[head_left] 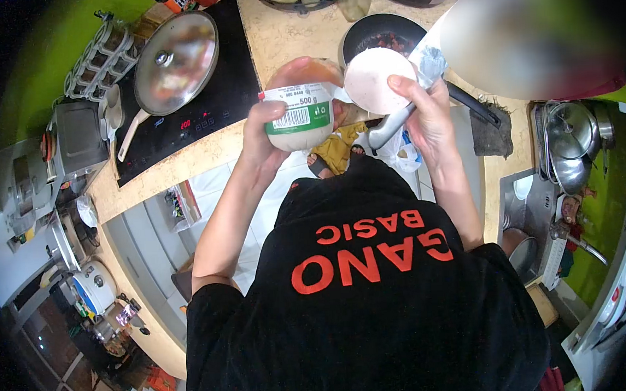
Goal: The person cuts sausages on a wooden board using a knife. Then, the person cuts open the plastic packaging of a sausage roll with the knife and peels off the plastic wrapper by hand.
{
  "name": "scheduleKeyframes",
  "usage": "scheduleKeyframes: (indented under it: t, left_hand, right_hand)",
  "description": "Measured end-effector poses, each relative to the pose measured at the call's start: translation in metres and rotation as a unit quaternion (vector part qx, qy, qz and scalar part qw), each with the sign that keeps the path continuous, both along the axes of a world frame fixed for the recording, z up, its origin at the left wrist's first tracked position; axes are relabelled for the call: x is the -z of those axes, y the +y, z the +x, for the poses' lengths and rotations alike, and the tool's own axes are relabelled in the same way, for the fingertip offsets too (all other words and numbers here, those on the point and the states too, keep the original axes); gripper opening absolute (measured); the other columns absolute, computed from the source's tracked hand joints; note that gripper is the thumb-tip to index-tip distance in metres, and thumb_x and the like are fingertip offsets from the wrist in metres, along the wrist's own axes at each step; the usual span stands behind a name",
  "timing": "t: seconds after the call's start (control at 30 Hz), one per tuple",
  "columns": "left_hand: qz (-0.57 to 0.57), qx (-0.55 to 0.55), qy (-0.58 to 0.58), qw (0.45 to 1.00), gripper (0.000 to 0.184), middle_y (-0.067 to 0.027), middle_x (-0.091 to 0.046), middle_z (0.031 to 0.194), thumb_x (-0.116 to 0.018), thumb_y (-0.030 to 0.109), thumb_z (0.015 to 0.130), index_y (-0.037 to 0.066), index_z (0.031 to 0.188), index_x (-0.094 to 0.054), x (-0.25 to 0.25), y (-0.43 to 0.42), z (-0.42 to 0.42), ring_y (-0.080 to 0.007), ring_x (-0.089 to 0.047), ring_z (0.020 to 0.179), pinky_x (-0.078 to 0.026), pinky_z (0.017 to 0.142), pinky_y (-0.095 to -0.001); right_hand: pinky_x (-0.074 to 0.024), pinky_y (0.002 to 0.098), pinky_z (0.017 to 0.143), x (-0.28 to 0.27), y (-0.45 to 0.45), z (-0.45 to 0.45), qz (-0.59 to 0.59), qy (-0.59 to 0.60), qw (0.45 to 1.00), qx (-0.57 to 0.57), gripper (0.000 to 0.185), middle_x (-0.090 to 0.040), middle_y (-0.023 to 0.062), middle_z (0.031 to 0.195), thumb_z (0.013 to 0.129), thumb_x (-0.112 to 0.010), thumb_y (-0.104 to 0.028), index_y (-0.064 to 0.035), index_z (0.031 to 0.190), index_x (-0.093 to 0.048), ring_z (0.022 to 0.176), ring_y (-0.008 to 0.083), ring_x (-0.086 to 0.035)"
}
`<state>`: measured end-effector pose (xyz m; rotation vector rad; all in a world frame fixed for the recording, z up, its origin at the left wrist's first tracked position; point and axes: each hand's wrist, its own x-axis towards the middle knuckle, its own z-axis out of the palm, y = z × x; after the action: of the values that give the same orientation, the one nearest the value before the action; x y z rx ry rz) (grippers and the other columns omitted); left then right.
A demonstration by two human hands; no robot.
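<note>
My left hand (pixel 259 133) is wrapped round a white tub (pixel 300 122) with a green-and-white label marked 500 g and a barcode. The tub is raised above the counter's front edge. Close beside it, my right hand (pixel 429 111) grips a round white lid (pixel 380 81), with the thumb on its face. A shiny silver curved piece (pixel 392 126) shows below the lid by my right fingers; what it belongs to is unclear. Behind the lid stands a black frying pan (pixel 368 30) with dark food bits, partly hidden. Its black handle (pixel 474 104) passes behind my right hand.
On the left, a black hob (pixel 203 123) carries a pan with a glass lid (pixel 178 61). A large blurred round shape (pixel 531 35) fills the upper right. A dark cloth (pixel 492 131) lies at the counter edge, near the sink (pixel 529 205) and pot lids (pixel 571 132).
</note>
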<state>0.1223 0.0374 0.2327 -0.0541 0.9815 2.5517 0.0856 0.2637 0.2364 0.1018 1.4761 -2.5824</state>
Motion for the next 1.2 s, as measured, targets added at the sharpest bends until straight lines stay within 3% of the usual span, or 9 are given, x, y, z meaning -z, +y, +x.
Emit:
scheduleKeyframes:
  t: [0.2,0.37,0.6,0.67,0.77,0.8,0.97,1.03,1.2]
  left_hand:
    - [-0.145,-0.099,0.029,0.984,0.102,-0.0201,-0.061,0.112,-0.068,0.038,0.055,0.008,0.145,-0.029,-0.025,0.000,0.002,-0.0349,-0.065,0.095,-0.055,0.087,-0.0460]
    - [-0.149,-0.117,0.066,0.980,0.110,-0.0198,-0.059,0.116,-0.075,0.037,0.052,0.009,0.146,-0.023,-0.032,-0.022,0.007,-0.0362,-0.063,0.097,-0.055,0.087,-0.0482]
    - [-0.196,-0.100,0.106,0.970,0.112,-0.0184,-0.056,0.118,-0.085,0.036,0.049,0.007,0.141,-0.027,-0.026,-0.026,0.022,-0.0302,-0.062,0.100,-0.054,0.087,-0.0419]
    - [-0.261,-0.088,0.159,0.948,0.100,-0.0100,-0.057,0.113,-0.083,0.028,0.051,0.005,0.135,-0.035,-0.034,-0.025,0.028,-0.0200,-0.059,0.106,-0.045,0.093,-0.0316]
    - [-0.297,-0.065,0.182,0.935,0.100,-0.0100,-0.054,0.117,-0.084,0.028,0.050,0.002,0.133,-0.036,-0.045,-0.024,0.038,-0.0187,-0.055,0.110,-0.042,0.094,-0.0307]
    - [-0.317,-0.065,0.208,0.923,0.108,-0.0174,-0.054,0.116,-0.088,0.038,0.052,0.003,0.136,-0.028,-0.045,-0.025,0.039,-0.0226,-0.059,0.100,-0.048,0.085,-0.0329]
    - [-0.328,-0.059,0.222,0.916,0.107,-0.0179,-0.054,0.116,-0.087,0.039,0.052,0.004,0.135,-0.029,-0.041,-0.030,0.038,-0.0233,-0.059,0.101,-0.049,0.086,-0.0336]
    - [-0.304,-0.050,0.184,0.933,0.100,-0.0104,-0.054,0.116,-0.084,0.025,0.050,0.002,0.133,-0.035,-0.041,-0.030,0.038,-0.0186,-0.056,0.107,-0.044,0.093,-0.0306]
    - [-0.265,-0.063,0.209,0.939,0.100,-0.0143,-0.054,0.117,-0.084,0.024,0.049,0.003,0.133,-0.034,-0.051,-0.036,0.041,-0.0208,-0.058,0.105,-0.046,0.090,-0.0319]
  right_hand:
    - [-0.0521,0.0335,0.087,0.006,-0.003,-0.004,-0.054,-0.060,0.997,0.018,0.038,-0.064,0.0090,0.105,0.078,-0.070,-0.003,0.0018,0.113,-0.058,0.101,0.0182,-0.062]
    - [-0.0551,0.0412,0.089,0.021,-0.002,-0.019,-0.112,-0.083,0.990,-0.019,0.048,-0.058,0.0132,0.115,0.081,-0.069,-0.007,0.0064,0.122,-0.048,0.104,0.0237,-0.062]
    - [-0.0476,0.0507,0.100,0.028,-0.014,-0.026,-0.213,-0.131,0.968,0.037,0.052,-0.053,0.0181,0.124,0.083,-0.068,-0.009,0.0038,0.127,-0.043,0.116,0.0307,-0.056]
    - [-0.0454,0.0537,0.102,0.027,-0.013,-0.029,-0.242,-0.122,0.961,0.046,0.053,-0.052,0.0192,0.127,0.083,-0.068,-0.008,0.0032,0.128,-0.042,0.119,0.0323,-0.053]
    - [-0.0399,0.0605,0.105,0.036,-0.005,-0.039,-0.293,-0.091,0.950,0.057,0.059,-0.047,0.0209,0.132,0.082,-0.068,-0.008,0.0019,0.132,-0.039,0.128,0.0358,-0.044]
    - [-0.0416,0.0594,0.105,0.035,0.000,-0.040,-0.294,-0.079,0.950,0.071,0.060,-0.047,0.0197,0.132,0.082,-0.068,-0.009,0.0022,0.133,-0.038,0.126,0.0357,-0.046]
    - [-0.0443,0.0584,0.103,0.038,0.028,-0.053,-0.298,-0.029,0.949,0.102,0.059,-0.047,0.0198,0.132,0.083,-0.068,-0.009,0.0035,0.132,-0.036,0.124,0.0346,-0.047]
    - [-0.0442,0.0586,0.104,0.035,0.036,-0.057,-0.290,-0.014,0.951,0.109,0.061,-0.047,0.0200,0.132,0.083,-0.068,-0.007,0.0044,0.132,-0.035,0.123,0.0344,-0.048]
    - [-0.0420,0.0623,0.104,0.041,0.049,-0.077,-0.294,0.008,0.946,0.134,0.067,-0.048,0.0205,0.130,0.080,-0.071,-0.006,0.0052,0.133,-0.033,0.123,0.0350,-0.048]
